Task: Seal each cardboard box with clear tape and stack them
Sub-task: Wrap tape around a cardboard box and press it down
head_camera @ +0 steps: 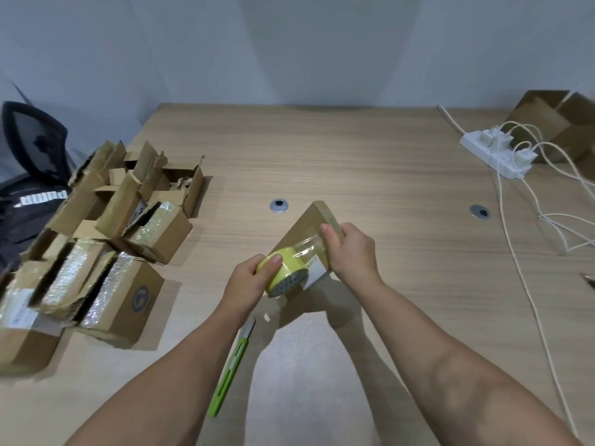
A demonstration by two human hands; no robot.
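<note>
Near centre of the desk [354, 162], a small cardboard box [301, 231] is held tilted above the wood, flaps shut, its shadow below it and a white label [317, 272] on its near end. Left hand [246, 283] grips a yellow tape roll [285, 273], thumb on the roll's outer face. A strip of clear tape [309, 249] runs from the roll across the box top. Right hand [352, 249] curls round the box's right edge, thumb pressing the strip down.

At the desk's left edge, a cluster of open boxes [106, 220] sits with flaps up and torn. Several hold bubble-wrapped packages [103, 291]; a rear one [185, 185] holds crumpled brown paper. The front box carries a round blue logo [141, 297].

A green utility knife [230, 365] lies on the desk between the forearms, just beside the left one. Two round metal cable grommets [278, 206] [479, 211] are set into the light wood-grain top. At far right, a white power strip [495, 152] holds several plugged chargers, and white cables [521, 252] trail toward the near edge. A larger open cardboard carton [553, 120] stands behind it; contents not visible.

Left of the desk: a black mesh office chair [32, 140] with a dark garment [29, 207] bearing white lettering. Plain pale walls [289, 43] behind.
</note>
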